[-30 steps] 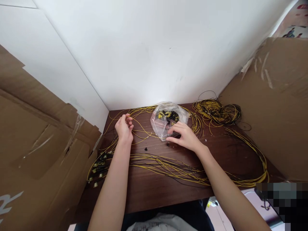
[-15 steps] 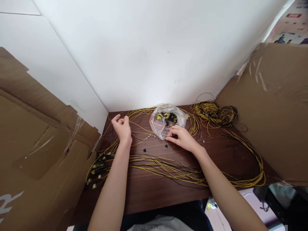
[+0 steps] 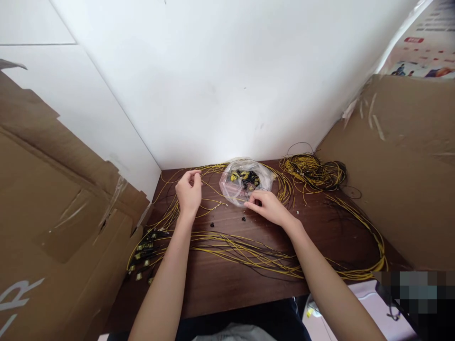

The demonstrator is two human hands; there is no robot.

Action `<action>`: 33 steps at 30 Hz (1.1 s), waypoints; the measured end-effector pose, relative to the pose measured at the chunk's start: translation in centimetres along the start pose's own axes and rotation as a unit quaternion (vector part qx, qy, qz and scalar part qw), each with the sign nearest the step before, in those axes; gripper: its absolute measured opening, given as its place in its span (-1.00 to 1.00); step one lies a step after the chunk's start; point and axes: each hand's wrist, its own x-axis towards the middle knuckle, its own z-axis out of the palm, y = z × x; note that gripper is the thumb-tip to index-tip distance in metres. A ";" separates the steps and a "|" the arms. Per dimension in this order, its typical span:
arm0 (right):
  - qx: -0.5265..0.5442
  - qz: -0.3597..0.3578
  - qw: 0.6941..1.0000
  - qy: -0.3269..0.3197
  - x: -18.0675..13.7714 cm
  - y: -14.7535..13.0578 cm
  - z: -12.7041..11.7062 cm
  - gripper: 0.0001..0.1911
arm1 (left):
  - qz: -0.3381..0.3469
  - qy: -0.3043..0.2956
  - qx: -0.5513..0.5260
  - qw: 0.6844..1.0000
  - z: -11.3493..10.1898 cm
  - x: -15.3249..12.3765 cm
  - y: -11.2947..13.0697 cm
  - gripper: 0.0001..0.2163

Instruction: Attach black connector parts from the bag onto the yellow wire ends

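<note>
Left of all the fingers lie black connectors (image 3: 145,248). The left hand (image 3: 189,193), spread half a second ago, now bunches its fingers rightward, perhaps for finer control; I cannot tell whether they grip anything. From beside them a yellow wire (image 3: 213,190) slants toward the right hand (image 3: 267,207), angled inward, thumb and forefinger nearly meeting, grip unclear. Just beyond those fingertips sits a plastic bag (image 3: 265,175).

Glossy plastic bag (image 3: 232,193), wooden table (image 3: 227,296), matt cardboard (image 3: 401,189)
</note>
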 end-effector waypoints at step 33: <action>0.390 0.179 0.807 0.406 0.1 1.8 -3.0 -0.60 | 0.323 -0.228 0.035 0.918 2.1 -5.5 2.0 -0.88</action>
